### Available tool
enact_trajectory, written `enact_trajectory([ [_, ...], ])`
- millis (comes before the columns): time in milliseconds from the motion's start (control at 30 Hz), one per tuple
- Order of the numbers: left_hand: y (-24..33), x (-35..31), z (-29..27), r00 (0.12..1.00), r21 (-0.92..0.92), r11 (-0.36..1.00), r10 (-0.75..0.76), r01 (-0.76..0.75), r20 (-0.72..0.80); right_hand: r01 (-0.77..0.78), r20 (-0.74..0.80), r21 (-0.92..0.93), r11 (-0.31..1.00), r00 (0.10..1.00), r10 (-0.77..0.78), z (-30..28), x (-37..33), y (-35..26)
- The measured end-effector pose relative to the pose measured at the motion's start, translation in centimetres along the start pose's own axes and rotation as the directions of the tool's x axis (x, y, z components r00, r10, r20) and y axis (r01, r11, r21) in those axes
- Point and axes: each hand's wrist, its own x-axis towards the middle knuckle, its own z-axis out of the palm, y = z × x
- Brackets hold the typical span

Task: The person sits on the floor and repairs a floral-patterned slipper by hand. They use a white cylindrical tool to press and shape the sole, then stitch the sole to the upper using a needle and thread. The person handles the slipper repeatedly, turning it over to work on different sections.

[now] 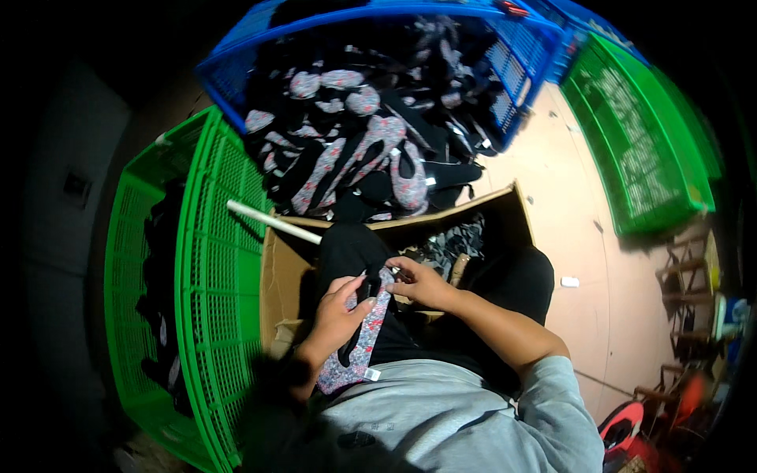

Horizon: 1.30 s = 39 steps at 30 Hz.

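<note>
Grey shirt (465,410) | left hand (335,319) over speckled fabric (369,335) | right hand (426,285) pinching tip

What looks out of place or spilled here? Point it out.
Patterned pieces heap out past the near side of the blue crate, as if spilled. A small white object also lies loose on the floor, like stray litter.

Fabric piece (369,335), lower centre: mottled grey-lilac, red flecks. Pile (382,130), top centre: similar speckle plus black. Top crate (520,63) blue; left crate (225,276), upper-right crate (631,134) green. Shirt (449,410), bottom centre: grey. Carton (288,272), mid-frame: brown.
</note>
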Motion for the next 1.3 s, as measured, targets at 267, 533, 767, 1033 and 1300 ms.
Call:
enact_trajectory([
  [267, 1.4, 2.4, 1.3, 0.993, -0.059, 0.995, -0.077, 0.083, 0.095, 0.209, -0.077, -0.156, 0.966, 0.972, -0.223, -0.7, 1.5, 4.9],
  [533, -5.0, 4.9, 0.1, 0.931, -0.335, 0.881, -0.254, 0.334, 0.26, 0.161, -0.063, -0.258, 0.953, 0.981, -0.183, -0.7, 2.1, 4.4],
  [767, -0.7, 6.6, -1.2, 0.83, -0.336, 0.772, -0.425, 0.541, 0.361, 0.187, -0.052, -0.307, 0.933, 0.976, -0.213, -1.2, 1.3, 3.4],
  [1033, 2.2, 6.6, 0.0, 0.922, -0.481, 0.795, -0.253, 0.371, 0.292, 0.395, 0.006, -0.13, 0.91, 0.918, -0.397, -0.8, 2.4, 3.8],
  [1300, -3.6, 8.3, 3.4, 0.972, -0.568, 0.807, -0.033, 0.162, 0.231, -0.005, -0.076, -0.197, 0.98, 0.997, -0.011, -1.3, 1.2, 1.5],
])
